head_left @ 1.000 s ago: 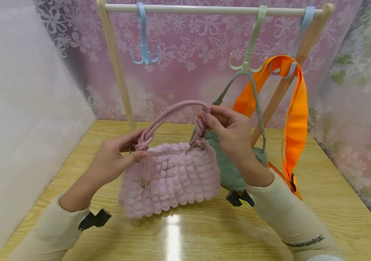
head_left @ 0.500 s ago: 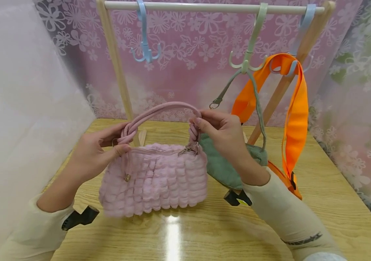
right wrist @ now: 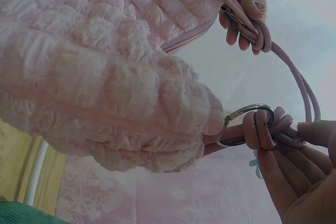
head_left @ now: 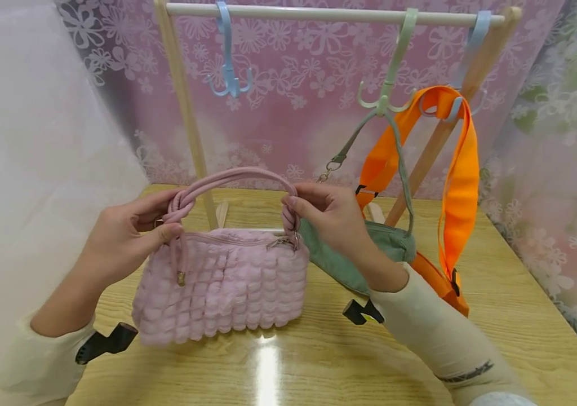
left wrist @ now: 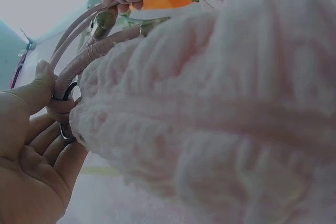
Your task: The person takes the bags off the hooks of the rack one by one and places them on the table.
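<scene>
A pink puffy handbag (head_left: 227, 285) hangs from both hands just in front of the rack. My left hand (head_left: 121, 239) pinches the knotted left end of its handle (head_left: 240, 173), thumb in front. At the other end, my right hand (head_left: 334, 220) pinches the handle by its right knot. A metal ring (right wrist: 254, 109) joins strap and bag there in the right wrist view. From the left wrist view, the left thumb and fingers hold the strap (left wrist: 65, 80) beside a ring. Whether the bag's bottom touches the table cannot be told.
A wooden rack with a white bar (head_left: 319, 12) stands behind. On it hang a blue hook (head_left: 230, 79), a green hook (head_left: 385, 96) bearing a green bag (head_left: 341, 256), and another blue hook bearing an orange strap (head_left: 461, 208). The wooden table (head_left: 511, 316) lies below.
Both hands have carried the pink handbag left and slightly down, away from the green bag, more of which now shows. The grip on the handle has stayed the same.
</scene>
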A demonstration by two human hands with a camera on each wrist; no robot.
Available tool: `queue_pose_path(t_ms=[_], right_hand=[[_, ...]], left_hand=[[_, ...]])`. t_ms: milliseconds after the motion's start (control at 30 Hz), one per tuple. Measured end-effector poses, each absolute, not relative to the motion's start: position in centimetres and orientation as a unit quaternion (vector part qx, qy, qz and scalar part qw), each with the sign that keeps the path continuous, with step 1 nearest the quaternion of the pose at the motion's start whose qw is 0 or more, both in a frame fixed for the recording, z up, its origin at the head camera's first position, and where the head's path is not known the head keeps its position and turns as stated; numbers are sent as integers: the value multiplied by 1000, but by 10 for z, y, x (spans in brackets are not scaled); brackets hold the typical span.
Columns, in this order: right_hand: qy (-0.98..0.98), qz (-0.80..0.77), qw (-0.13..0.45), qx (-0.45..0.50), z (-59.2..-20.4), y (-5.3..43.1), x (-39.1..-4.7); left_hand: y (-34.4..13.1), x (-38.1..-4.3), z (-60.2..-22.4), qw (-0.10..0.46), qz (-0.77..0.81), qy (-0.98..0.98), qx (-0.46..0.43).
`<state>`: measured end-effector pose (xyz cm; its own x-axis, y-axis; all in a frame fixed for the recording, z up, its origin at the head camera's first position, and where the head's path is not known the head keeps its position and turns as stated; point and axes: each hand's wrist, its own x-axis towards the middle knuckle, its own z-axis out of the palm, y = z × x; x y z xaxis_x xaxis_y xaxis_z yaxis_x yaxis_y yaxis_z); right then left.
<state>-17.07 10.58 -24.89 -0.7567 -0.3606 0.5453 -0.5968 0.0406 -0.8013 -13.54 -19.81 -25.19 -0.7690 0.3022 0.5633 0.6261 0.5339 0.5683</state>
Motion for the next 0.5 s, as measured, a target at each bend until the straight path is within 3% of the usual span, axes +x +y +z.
queue_pose_path(t_ms=[500], right_hand=[[-740, 599, 44, 304, -249, 73, -163]], left_hand=[[-235, -137, -254, 140, -360, -884, -263]])
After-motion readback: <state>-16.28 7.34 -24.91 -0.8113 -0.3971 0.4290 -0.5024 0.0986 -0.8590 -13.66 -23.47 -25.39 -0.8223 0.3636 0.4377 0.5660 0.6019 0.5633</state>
